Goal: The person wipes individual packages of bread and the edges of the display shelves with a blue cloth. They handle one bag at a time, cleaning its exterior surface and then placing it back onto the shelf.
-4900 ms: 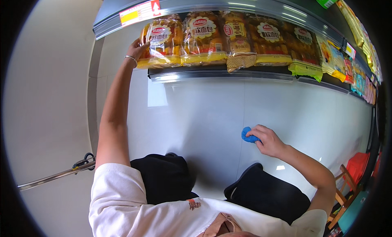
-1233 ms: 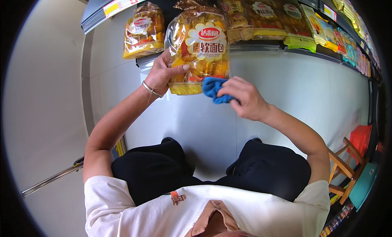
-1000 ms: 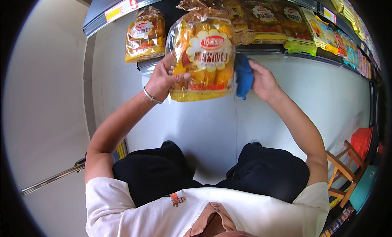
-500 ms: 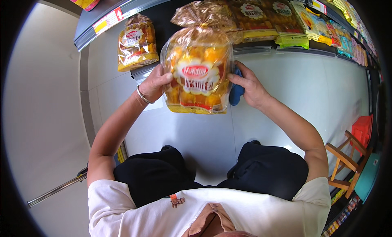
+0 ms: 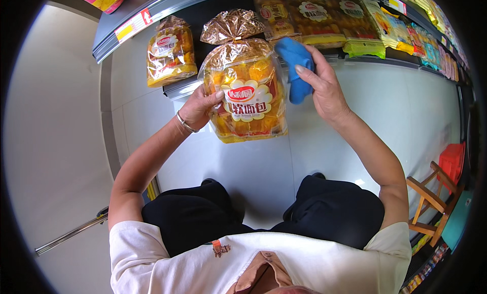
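Note:
A clear bag of bread rolls (image 5: 246, 99) with a gathered brown-gold top hangs in front of the shelf. My left hand (image 5: 199, 107) grips its left side, thumb across the front, a bangle at the wrist. At the bag's upper right, my right hand (image 5: 324, 83) pinches a folded blue cloth (image 5: 298, 71) between thumb and fingers. The cloth is beside the bag; whether they touch I cannot tell. The fingers behind bag and cloth are hidden.
Another bag of bread rolls (image 5: 171, 53) stands at the left end of the dark shelf (image 5: 203, 5). Several bread packages (image 5: 314, 20) line it further right. A wooden stool (image 5: 428, 197) lies on its side at the right, near a red basket (image 5: 451, 159). A metal pole (image 5: 71, 235) is low at the left.
My right hand has let go of the bag's right side and risen with the blue cloth, which now shows fully. The bag has tilted slightly in my left hand.

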Demonstrator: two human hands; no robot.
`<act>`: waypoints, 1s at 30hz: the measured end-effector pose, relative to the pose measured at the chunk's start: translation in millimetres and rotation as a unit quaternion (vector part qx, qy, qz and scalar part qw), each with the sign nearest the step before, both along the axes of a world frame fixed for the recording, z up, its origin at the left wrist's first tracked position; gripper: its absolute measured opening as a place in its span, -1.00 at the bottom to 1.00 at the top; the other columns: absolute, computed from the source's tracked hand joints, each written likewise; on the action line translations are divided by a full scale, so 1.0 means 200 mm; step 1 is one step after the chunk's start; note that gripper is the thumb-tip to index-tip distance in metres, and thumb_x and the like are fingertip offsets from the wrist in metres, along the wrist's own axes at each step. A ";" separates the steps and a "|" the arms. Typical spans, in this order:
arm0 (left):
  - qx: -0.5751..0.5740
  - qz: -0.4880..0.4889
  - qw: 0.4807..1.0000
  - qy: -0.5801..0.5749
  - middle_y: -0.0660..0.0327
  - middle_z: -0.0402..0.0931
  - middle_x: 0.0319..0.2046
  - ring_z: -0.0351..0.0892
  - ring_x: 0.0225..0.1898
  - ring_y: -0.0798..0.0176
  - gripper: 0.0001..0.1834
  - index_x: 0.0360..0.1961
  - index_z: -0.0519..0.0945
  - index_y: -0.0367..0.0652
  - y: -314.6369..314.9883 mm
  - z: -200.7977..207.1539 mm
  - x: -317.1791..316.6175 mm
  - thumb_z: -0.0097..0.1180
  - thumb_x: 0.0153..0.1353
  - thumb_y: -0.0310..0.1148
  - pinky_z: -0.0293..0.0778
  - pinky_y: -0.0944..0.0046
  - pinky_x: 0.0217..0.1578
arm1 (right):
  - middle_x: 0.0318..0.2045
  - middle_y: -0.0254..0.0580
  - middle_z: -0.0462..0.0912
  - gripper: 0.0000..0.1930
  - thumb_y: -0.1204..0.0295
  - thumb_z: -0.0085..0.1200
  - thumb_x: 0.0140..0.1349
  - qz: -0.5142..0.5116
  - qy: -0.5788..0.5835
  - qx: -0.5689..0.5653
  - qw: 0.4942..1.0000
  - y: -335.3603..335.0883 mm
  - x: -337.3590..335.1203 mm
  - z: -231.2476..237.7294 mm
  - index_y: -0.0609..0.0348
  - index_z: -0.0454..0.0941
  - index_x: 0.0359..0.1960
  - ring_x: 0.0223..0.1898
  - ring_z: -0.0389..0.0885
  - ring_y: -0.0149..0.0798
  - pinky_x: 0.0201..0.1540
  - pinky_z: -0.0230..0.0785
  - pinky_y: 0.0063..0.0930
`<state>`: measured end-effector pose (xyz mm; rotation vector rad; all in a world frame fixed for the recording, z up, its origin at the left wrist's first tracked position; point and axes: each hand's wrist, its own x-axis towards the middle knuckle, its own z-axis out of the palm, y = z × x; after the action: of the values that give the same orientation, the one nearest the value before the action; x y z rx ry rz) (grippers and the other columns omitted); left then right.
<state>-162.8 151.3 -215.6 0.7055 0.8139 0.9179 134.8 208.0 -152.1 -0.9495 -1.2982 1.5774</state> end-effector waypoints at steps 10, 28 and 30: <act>-0.028 -0.012 0.999 0.033 0.26 0.57 -0.02 0.51 0.04 0.34 -0.41 0.18 0.41 -0.16 -0.02 0.02 0.04 0.33 0.18 -0.19 0.46 0.28 0.00 | -0.10 0.00 0.48 -0.50 0.59 0.09 0.10 0.012 -0.188 0.259 0.947 -0.23 -0.02 -0.02 0.14 0.35 0.13 -0.05 0.51 0.01 0.07 0.34 -0.30; -0.002 -0.029 0.997 0.071 0.23 0.60 -0.12 0.57 -0.09 0.38 -0.56 0.07 0.47 -0.22 -0.04 0.03 0.09 0.29 0.22 -0.29 0.52 0.30 0.00 | -0.09 -0.09 0.52 -0.53 0.71 0.05 0.00 -0.046 -0.244 0.309 0.918 0.00 0.04 -0.10 0.09 0.51 0.01 -0.09 0.58 -0.05 -0.06 0.46 -0.33; 0.020 -0.036 0.998 0.056 0.25 0.60 -0.12 0.58 -0.10 0.39 -0.55 0.08 0.47 -0.22 -0.02 0.07 0.10 0.29 0.23 -0.28 0.50 0.30 0.01 | -0.05 -0.15 0.57 -0.64 0.59 0.08 0.15 -0.055 -0.245 0.164 0.954 0.03 0.11 -0.20 0.15 0.49 0.03 -0.08 0.58 -0.20 0.00 0.42 -0.41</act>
<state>-141.9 146.4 -201.5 0.8218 0.8665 0.8380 156.9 214.4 -192.6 -1.2151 -1.7477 1.0244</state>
